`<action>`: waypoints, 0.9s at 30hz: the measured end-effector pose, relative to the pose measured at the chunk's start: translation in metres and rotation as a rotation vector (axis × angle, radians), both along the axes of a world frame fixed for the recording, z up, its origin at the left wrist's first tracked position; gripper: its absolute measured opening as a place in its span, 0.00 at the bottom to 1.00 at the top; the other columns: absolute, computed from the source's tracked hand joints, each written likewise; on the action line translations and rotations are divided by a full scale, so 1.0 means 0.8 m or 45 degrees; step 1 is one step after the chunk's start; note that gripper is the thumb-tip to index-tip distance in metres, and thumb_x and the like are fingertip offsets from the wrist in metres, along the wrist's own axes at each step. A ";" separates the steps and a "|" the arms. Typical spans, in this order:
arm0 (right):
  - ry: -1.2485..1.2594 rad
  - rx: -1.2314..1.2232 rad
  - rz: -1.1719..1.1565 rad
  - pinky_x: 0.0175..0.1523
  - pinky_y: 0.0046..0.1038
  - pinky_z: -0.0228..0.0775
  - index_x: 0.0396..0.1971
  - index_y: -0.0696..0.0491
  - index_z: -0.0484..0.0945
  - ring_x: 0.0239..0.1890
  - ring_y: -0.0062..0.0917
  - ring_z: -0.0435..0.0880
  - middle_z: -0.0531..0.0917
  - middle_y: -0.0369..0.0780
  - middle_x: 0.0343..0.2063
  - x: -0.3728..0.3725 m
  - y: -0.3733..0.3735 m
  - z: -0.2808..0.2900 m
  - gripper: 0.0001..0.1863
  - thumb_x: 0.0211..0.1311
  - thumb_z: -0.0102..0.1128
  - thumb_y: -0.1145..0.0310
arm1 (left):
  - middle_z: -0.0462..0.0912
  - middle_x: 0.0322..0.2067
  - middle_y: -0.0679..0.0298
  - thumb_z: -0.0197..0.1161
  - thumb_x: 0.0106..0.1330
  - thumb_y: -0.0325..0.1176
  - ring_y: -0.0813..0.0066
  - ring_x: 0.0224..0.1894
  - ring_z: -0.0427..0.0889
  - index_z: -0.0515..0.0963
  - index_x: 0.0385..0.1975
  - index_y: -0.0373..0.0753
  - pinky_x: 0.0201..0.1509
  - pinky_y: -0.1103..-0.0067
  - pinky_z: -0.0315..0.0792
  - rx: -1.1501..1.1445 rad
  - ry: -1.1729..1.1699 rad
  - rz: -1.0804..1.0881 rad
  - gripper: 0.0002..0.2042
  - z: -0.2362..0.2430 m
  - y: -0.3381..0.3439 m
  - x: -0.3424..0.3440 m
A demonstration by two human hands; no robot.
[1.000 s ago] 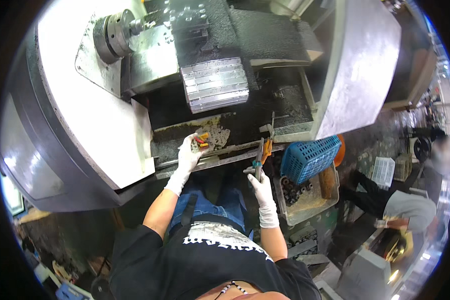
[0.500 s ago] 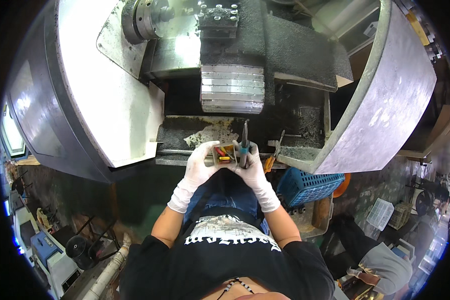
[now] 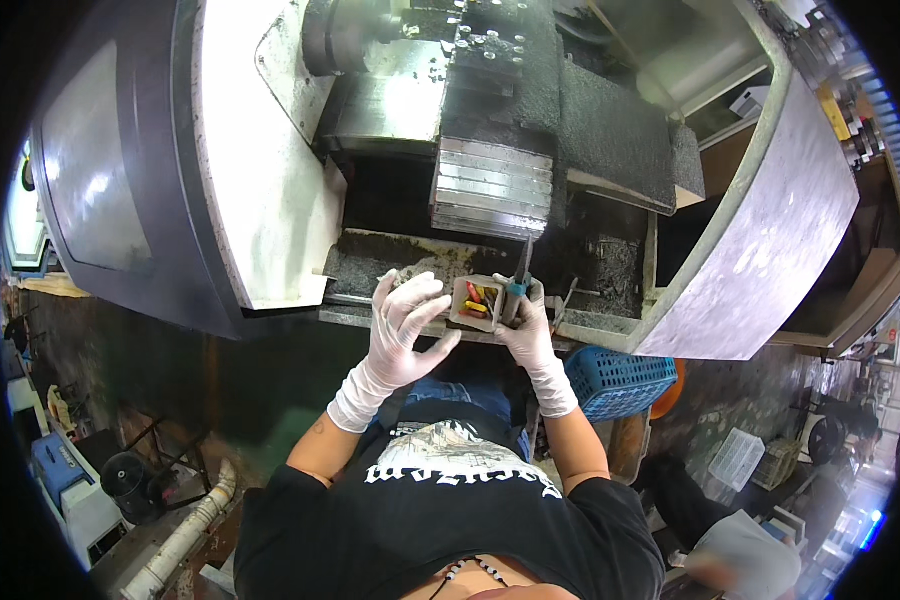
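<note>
My right hand (image 3: 526,322), gloved in white, is closed on a long grey tool with a teal part (image 3: 518,282) and a small pale square container (image 3: 460,309) beside it. Several red and yellow pieces (image 3: 480,304) lie in the container. Just left of them, my gloved left hand (image 3: 405,330) has its fingers spread and curved, holding nothing. Both hands are over the front sill of an open metal machine (image 3: 490,185), which has a dark, chip-covered bed (image 3: 610,265) and a round chuck (image 3: 325,35) at upper left.
The machine's housing (image 3: 230,170) and its right-hand panel (image 3: 730,280) flank the opening. Below right stand a blue basket (image 3: 620,385) and an orange tub (image 3: 668,400). Another person (image 3: 740,550) works at lower right, near a white crate (image 3: 737,458). A white pipe (image 3: 175,545) runs at lower left.
My left hand first carried the container, met my right hand, then let go and spread its fingers. My right hand has moved up and now holds the container with the tool.
</note>
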State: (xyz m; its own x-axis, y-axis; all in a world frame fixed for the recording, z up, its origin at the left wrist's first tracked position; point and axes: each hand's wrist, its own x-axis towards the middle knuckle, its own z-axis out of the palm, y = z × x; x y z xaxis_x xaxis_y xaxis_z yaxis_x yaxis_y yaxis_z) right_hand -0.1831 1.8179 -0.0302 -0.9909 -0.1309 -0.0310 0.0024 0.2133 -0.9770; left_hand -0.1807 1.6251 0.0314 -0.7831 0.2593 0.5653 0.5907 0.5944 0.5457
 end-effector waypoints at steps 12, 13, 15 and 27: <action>0.374 0.335 -0.094 0.49 0.28 0.58 0.46 0.46 0.66 0.46 0.35 0.62 0.61 0.43 0.42 -0.008 -0.022 -0.004 0.37 0.25 0.65 0.78 | 0.54 0.56 0.64 0.59 0.42 0.39 0.60 0.61 0.38 0.76 0.12 0.44 0.58 0.56 0.28 -1.175 -0.025 -0.043 0.07 0.027 0.019 -0.060; 0.400 0.331 -0.132 0.49 0.28 0.58 0.46 0.46 0.66 0.46 0.35 0.62 0.61 0.43 0.42 -0.008 -0.025 -0.006 0.37 0.25 0.65 0.78 | 0.54 0.56 0.64 0.59 0.42 0.40 0.60 0.61 0.38 0.76 0.12 0.44 0.58 0.56 0.28 -1.244 -0.128 -0.023 0.07 0.024 0.022 -0.060; 0.417 0.322 -0.190 0.50 0.28 0.57 0.47 0.46 0.66 0.46 0.35 0.61 0.60 0.43 0.42 -0.006 -0.030 -0.012 0.38 0.25 0.65 0.78 | 0.54 0.56 0.65 0.59 0.42 0.43 0.60 0.61 0.37 0.77 0.14 0.44 0.58 0.55 0.26 -1.385 -0.036 0.021 0.10 0.019 0.026 -0.062; 0.358 0.427 -0.213 0.49 0.28 0.57 0.44 0.53 0.67 0.45 0.36 0.62 0.61 0.45 0.42 0.001 -0.029 -0.048 0.33 0.27 0.63 0.77 | 0.60 0.53 0.67 0.60 0.41 0.42 0.58 0.61 0.39 0.77 0.13 0.52 0.59 0.55 0.26 -1.177 -0.307 -0.297 0.04 -0.014 0.024 -0.078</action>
State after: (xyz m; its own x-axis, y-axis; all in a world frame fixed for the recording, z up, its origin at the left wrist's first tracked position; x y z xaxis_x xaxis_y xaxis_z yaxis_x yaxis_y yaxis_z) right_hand -0.1824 1.7950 -0.0686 -0.9736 0.0028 0.2284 -0.1913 0.5369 -0.8217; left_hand -0.2428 1.6441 0.0206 -0.7238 0.6818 -0.1061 0.6814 0.7304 0.0457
